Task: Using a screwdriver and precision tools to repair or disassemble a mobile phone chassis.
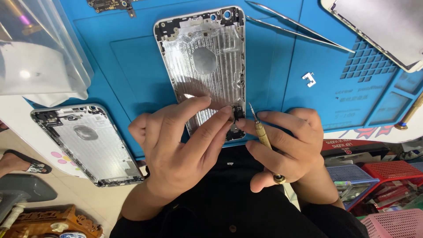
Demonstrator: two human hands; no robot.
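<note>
- Pinched in the right hand (pixel 286 141), a brass screwdriver (pixel 263 134) points tip-up; the left hand (pixel 185 141) presses fingertips on the open phone housing (pixel 207 66) lying on the blue mat (pixel 282 79)
- Steadying that lower corner firmly seems wise
- Second housing (pixel 88 141) lies left; tweezers (pixel 295 26) and small bracket (pixel 309 79) beyond

Tabletop (pixel 17 110) bearing a blue work mat (pixel 282 57); phone housing (pixel 205 66) beyond the hands, tweezers (pixel 295 28) and small bracket (pixel 309 79) beyond-right, second housing (pixel 88 143) left.
</note>
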